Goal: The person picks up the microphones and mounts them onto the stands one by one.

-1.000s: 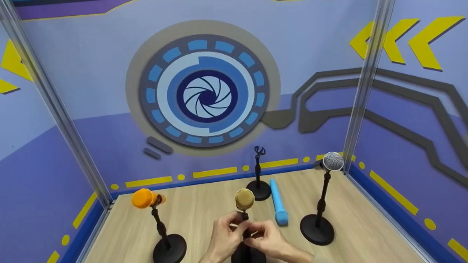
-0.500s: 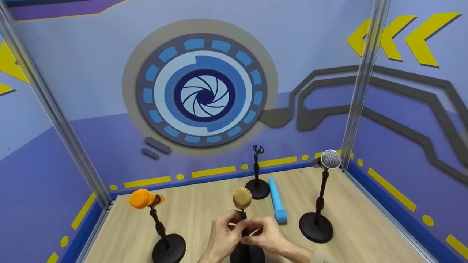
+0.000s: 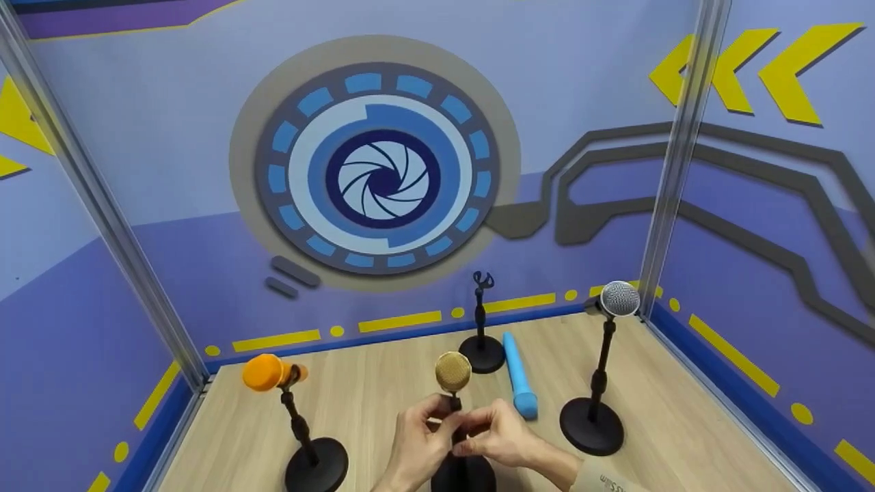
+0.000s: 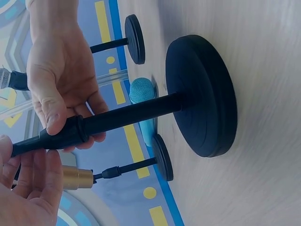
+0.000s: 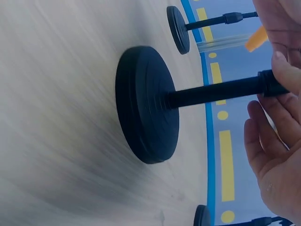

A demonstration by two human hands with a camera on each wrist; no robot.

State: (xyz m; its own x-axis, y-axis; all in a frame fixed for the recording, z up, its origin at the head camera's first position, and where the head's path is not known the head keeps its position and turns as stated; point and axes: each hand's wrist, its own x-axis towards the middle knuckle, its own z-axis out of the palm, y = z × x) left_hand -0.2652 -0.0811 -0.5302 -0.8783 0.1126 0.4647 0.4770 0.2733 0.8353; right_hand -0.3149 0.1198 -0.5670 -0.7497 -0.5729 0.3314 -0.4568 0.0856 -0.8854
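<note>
A gold microphone (image 3: 453, 372) sits atop a black desk microphone stand (image 4: 134, 115), which stands on its round base. My left hand (image 3: 418, 437) grips the upper, thinner pole just below the microphone. Slightly lower, my right hand (image 3: 502, 441) holds the stand's collar (image 4: 70, 132) between thumb and fingers. The two hands almost touch and hide part of the pole in the head view. From the right wrist, the black base (image 5: 146, 106) shows flat on the table, with the right fingers (image 5: 261, 136) curled by the collar.
An orange microphone (image 3: 266, 372) on a stand is at the left, a silver-headed microphone (image 3: 620, 299) on another at the right. Behind are a bare stand (image 3: 482, 352) and a blue microphone (image 3: 521, 376) lying on the wooden table (image 3: 383, 376). Printed panels (image 3: 171, 273) enclose the table.
The head view has shifted slightly. My right hand has turned a little at the collar, and more of its sleeve shows. The left hand keeps its grip; the stand stays in place.
</note>
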